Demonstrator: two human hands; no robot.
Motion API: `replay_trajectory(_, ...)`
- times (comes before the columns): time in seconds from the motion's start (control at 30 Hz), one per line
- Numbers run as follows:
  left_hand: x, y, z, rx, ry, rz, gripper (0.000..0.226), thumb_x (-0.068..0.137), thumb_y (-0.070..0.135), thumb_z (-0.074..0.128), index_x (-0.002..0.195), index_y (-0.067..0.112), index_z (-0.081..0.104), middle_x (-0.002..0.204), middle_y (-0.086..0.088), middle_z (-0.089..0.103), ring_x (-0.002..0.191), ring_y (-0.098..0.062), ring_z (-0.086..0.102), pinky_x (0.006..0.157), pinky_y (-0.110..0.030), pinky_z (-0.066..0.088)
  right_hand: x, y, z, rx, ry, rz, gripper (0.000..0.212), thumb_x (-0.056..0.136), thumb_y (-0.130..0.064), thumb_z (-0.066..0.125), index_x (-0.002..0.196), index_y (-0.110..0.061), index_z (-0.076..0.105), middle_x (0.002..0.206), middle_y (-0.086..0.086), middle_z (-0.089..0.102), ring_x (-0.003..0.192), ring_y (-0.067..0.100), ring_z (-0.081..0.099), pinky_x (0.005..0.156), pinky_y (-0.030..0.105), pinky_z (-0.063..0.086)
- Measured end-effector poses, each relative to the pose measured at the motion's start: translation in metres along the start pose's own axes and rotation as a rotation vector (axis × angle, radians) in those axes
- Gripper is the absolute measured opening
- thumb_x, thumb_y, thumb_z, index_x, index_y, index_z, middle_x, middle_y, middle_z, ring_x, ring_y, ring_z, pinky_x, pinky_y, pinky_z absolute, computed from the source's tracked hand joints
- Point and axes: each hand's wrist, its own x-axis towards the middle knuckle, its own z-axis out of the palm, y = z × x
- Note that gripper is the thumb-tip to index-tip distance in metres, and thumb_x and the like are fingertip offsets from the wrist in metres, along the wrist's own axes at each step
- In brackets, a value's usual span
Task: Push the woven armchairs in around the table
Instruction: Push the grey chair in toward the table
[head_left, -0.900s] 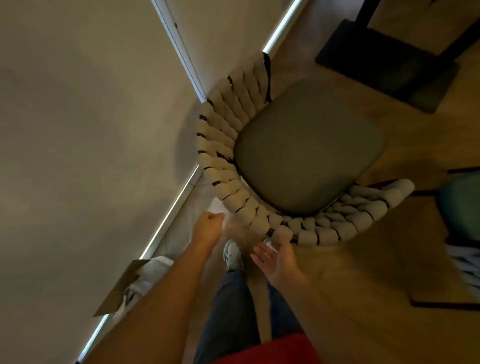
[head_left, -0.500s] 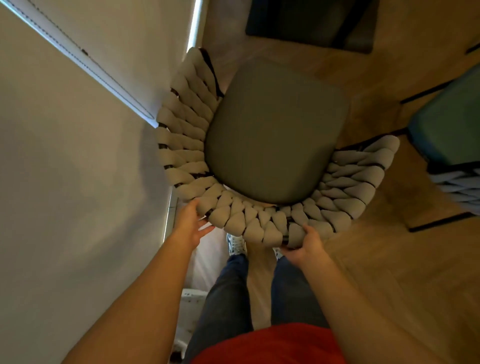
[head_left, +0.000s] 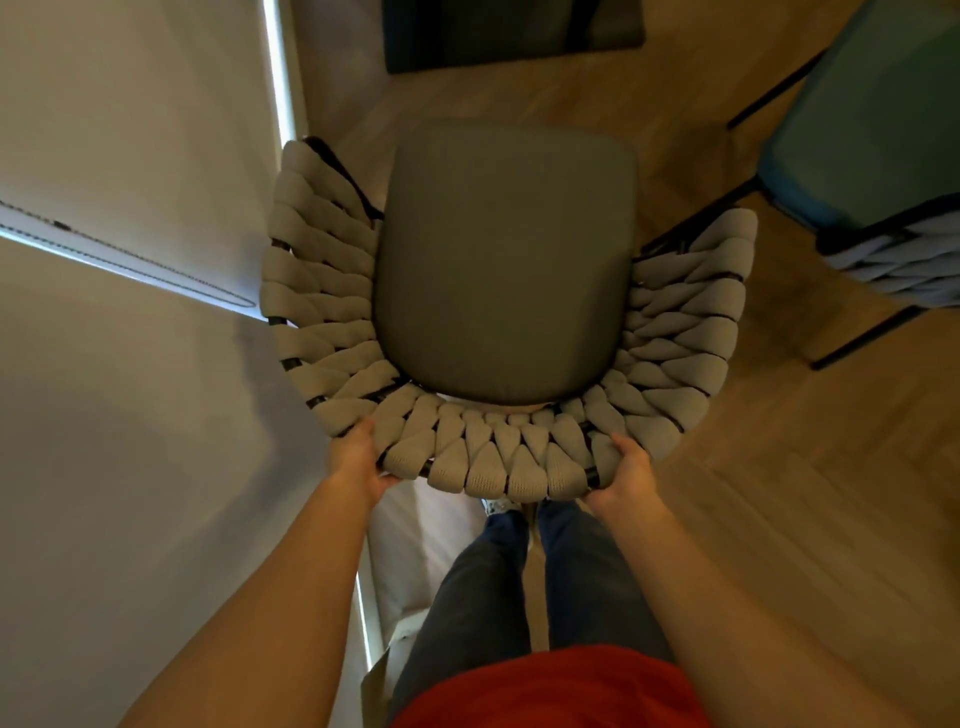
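Legs and torso: we stood directly behind the chair, dark trousers (head_left: 478, 587) and a red top (head_left: 550, 691) at the bottom of the view, one shoe tip just visible under the chair back.

Left hand: our left hand (head_left: 358, 462) held the rear left curve of the woven back, thumb lying over the top of the weave and the fingers curled underneath, out of sight.

Right hand: our right hand (head_left: 626, 473) held the rear right curve in the same manner — thumb on top, fingers wrapped below the rim.

Woven armchair: the woven armchair (head_left: 509, 457) stood immediately in front of us, seat facing away, its grey seat cushion (head_left: 504, 260) square to our stance and its left arm close beside the wall (head_left: 130, 364).

Second chair: another chair with a teal seat (head_left: 878, 114) stood to the right, apart from the one in hand.

Table: a dark slab (head_left: 511, 31) at the far edge, likely the table base, lay ahead of the seat front; the tabletop itself was not in view.

Step in hand: we judged this to be the push of the first chair, not yet home.

Advice on the push: keep both grips level and press evenly, so the chair travels straight — uneven pressure would swing the left arm into the wall. Slide it low along the wooden floor (head_left: 779, 493) rather than tipping it, and ease off as the seat nears the base.
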Motion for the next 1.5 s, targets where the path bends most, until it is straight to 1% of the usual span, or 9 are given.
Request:
replay_trajectory(0.23, 0.004, -0.007, 0.002, -0.029, -0.006, 0.029, 0.038, 0.1, 0.038, 0.05, 0.135, 0.024, 0.056, 0.128, -0.011, 0.065, 0.112, -0.034, 0.063, 0.064, -0.049, 0.059, 0.0, -0.015, 0.002, 0.025, -0.001, -0.082, 0.042, 0.091, -0.02, 0.059, 0.133, -0.02, 0.057, 0.125, 0.009, 0.065, 0.116, 0.033, 0.06, 0.104, 0.057, 0.043)
replay_trajectory(0.63, -0.002, 0.005, 0.057, -0.116, 0.007, 0.018, 0.047, 0.1, 0.037, 0.052, 0.144, 0.024, 0.045, 0.136, -0.014, 0.059, 0.118, -0.038, 0.059, 0.058, -0.047, 0.059, 0.002, -0.085, 0.031, -0.031, -0.016, -0.116, 0.037, 0.092, -0.019, 0.06, 0.129, -0.017, 0.059, 0.121, 0.012, 0.067, 0.105, 0.034, 0.065, 0.088, 0.053, 0.053)
replay_trajectory(0.73, -0.007, 0.018, 0.079, -0.146, 0.0, 0.011, 0.047, 0.101, 0.034, 0.05, 0.146, 0.022, 0.043, 0.14, -0.015, 0.056, 0.125, -0.039, 0.054, 0.068, -0.05, 0.055, -0.001, -0.11, 0.049, -0.036, -0.048, -0.099, 0.034, 0.095, -0.02, 0.057, 0.128, -0.017, 0.058, 0.12, 0.01, 0.064, 0.098, 0.032, 0.064, 0.081, 0.05, 0.051)
replay_trajectory(0.87, -0.014, 0.036, 0.111, -0.189, 0.016, 0.024, 0.046, 0.101, 0.031, 0.052, 0.146, 0.023, 0.043, 0.141, -0.015, 0.054, 0.127, -0.04, 0.052, 0.076, -0.054, 0.053, 0.002, -0.143, 0.071, -0.082, -0.086, -0.114, 0.03, 0.097, -0.02, 0.054, 0.127, -0.017, 0.055, 0.116, 0.011, 0.063, 0.104, 0.032, 0.061, 0.094, 0.056, 0.047)
replay_trajectory(1.07, -0.02, 0.067, 0.157, -0.238, 0.045, 0.054, 0.046, 0.101, 0.03, 0.052, 0.146, 0.022, 0.042, 0.142, -0.016, 0.052, 0.128, -0.041, 0.05, 0.094, -0.059, 0.046, 0.014, -0.191, 0.108, -0.149, -0.088, -0.12, 0.036, 0.095, -0.019, 0.058, 0.131, -0.016, 0.054, 0.111, 0.011, 0.064, 0.095, 0.033, 0.062, 0.09, 0.057, 0.049)
replay_trajectory(1.17, -0.021, 0.084, 0.176, -0.248, 0.065, 0.066, 0.045, 0.102, 0.029, 0.05, 0.145, 0.02, 0.042, 0.143, -0.016, 0.051, 0.129, -0.041, 0.049, 0.097, -0.059, 0.044, 0.017, -0.21, 0.126, -0.165, -0.08, -0.128, 0.039, 0.094, -0.017, 0.06, 0.133, -0.015, 0.053, 0.106, 0.01, 0.063, 0.102, 0.035, 0.06, 0.095, 0.059, 0.047)
replay_trajectory(1.3, -0.02, 0.111, 0.202, -0.241, 0.086, 0.098, 0.042, 0.102, 0.026, 0.05, 0.143, 0.017, 0.045, 0.141, -0.016, 0.053, 0.128, -0.041, 0.051, 0.092, -0.057, 0.046, 0.021, -0.234, 0.157, -0.179, -0.065, -0.142, 0.042, 0.093, -0.017, 0.063, 0.133, -0.016, 0.051, 0.119, 0.014, 0.061, 0.103, 0.037, 0.06, 0.088, 0.058, 0.049)
replay_trajectory(1.37, -0.016, 0.125, 0.214, -0.233, 0.103, 0.1, 0.041, 0.102, 0.026, 0.05, 0.141, 0.015, 0.047, 0.139, -0.017, 0.055, 0.126, -0.04, 0.052, 0.087, -0.055, 0.048, 0.022, -0.247, 0.175, -0.174, -0.065, -0.15, 0.041, 0.092, -0.015, 0.063, 0.132, -0.015, 0.051, 0.117, 0.013, 0.061, 0.105, 0.036, 0.061, 0.089, 0.057, 0.05)
replay_trajectory(1.5, -0.007, 0.162, 0.233, -0.229, 0.13, 0.089, 0.04, 0.101, 0.027, 0.052, 0.139, 0.014, 0.049, 0.136, -0.017, 0.057, 0.12, -0.038, 0.056, 0.085, -0.054, 0.05, 0.026, -0.266, 0.211, -0.169, -0.09, -0.153, 0.041, 0.09, -0.013, 0.064, 0.13, -0.013, 0.054, 0.117, 0.014, 0.064, 0.093, 0.034, 0.065, 0.083, 0.056, 0.052)
